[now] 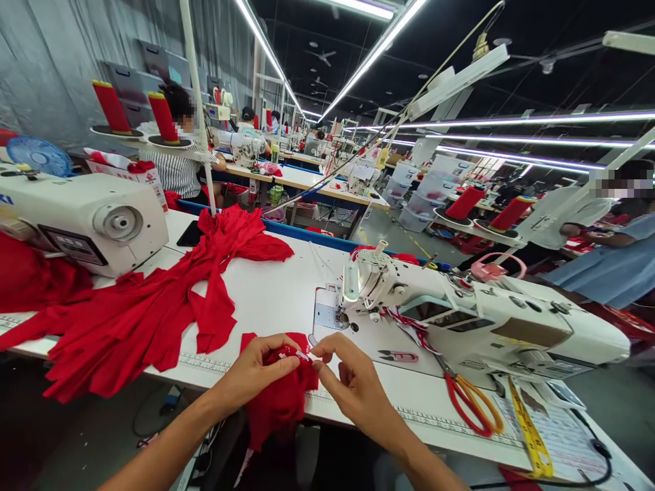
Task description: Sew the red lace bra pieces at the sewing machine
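Observation:
A piece of red fabric (279,402) hangs over the table's front edge, with a small white-patterned part at its top. My left hand (260,368) is closed on this fabric, thumb pressed on the patterned part. My right hand (348,378) pinches at the right end of that same part, thumb and forefinger close together. Just beyond my hands stands a white sewing machine (379,276), its needle area over a metal plate (327,315). A heap of red fabric strips (138,314) lies to the left of my hands.
Thread snips (398,356), orange-and-red-handled scissors (473,406) and a yellow tape measure (529,429) lie on the right. A second sewing machine (82,218) stands at left, near a dark phone (189,234). Red thread cones (162,117) sit on stands. Other people work further off.

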Demonstrator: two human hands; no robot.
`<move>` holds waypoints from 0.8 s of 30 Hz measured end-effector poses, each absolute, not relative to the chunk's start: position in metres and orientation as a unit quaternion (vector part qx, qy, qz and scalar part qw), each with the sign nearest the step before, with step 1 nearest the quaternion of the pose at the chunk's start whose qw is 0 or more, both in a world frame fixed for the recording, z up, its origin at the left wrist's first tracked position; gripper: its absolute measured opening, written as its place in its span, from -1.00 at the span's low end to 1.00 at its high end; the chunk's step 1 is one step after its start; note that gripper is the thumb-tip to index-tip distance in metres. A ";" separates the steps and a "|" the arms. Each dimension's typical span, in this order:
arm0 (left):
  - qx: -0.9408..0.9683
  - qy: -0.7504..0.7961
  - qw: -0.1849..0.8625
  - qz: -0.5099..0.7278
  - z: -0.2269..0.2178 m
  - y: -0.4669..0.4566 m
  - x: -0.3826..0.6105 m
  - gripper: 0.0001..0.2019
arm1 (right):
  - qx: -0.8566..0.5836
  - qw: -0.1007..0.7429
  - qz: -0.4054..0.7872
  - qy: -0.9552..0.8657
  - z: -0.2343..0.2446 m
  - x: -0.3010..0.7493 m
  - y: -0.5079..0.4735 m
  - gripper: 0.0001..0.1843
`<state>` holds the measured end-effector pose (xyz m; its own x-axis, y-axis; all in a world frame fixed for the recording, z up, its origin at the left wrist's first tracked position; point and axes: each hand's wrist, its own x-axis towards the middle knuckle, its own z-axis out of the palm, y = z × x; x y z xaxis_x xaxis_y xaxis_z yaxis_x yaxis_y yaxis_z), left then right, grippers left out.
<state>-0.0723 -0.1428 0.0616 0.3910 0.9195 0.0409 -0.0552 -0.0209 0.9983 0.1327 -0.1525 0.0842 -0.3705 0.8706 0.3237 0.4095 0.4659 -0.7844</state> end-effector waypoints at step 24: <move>0.668 0.409 0.536 0.315 0.063 -0.119 -0.034 -0.87 | -0.426 0.319 0.223 -0.817 0.078 0.159 -0.137 -0.87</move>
<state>-0.0338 -0.1194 0.0628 0.4671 0.8840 -0.0181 0.2093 -0.0907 0.9737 0.1589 -0.1371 0.0781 -0.4335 0.8384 0.3303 0.5539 0.5370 -0.6362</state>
